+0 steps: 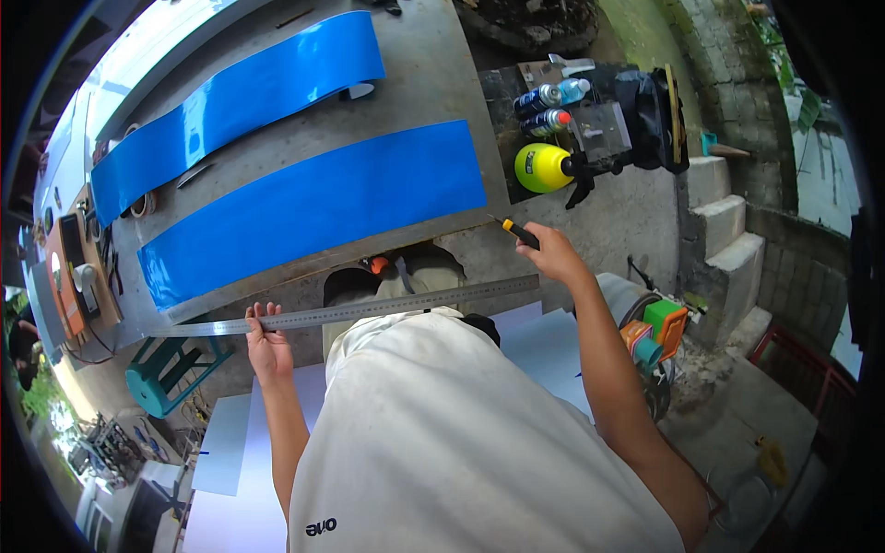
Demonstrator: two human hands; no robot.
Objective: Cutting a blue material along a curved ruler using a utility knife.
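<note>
A long metal ruler (396, 305) crosses in front of my body, off the table's near edge, with its left end reaching toward the table corner. My left hand (266, 343) grips it left of its middle, fingers wrapped about the edge. In my right hand (555, 255) is a utility knife (518, 232) with a black and yellow handle, its tip pointing to the table's near right corner. Just beyond lies a blue sheet strip (323, 207), flat along the near edge. A second blue strip (249, 92), curled and glossy, lies farther back on the table (424, 69).
Spray cans (544, 123) and a yellow pump sprayer (542, 168) stand on a side surface at right. Tools and a wooden board (92, 267) occupy the table's left end. A green stool (166, 382) is below left. Concrete steps (728, 226) rise at far right.
</note>
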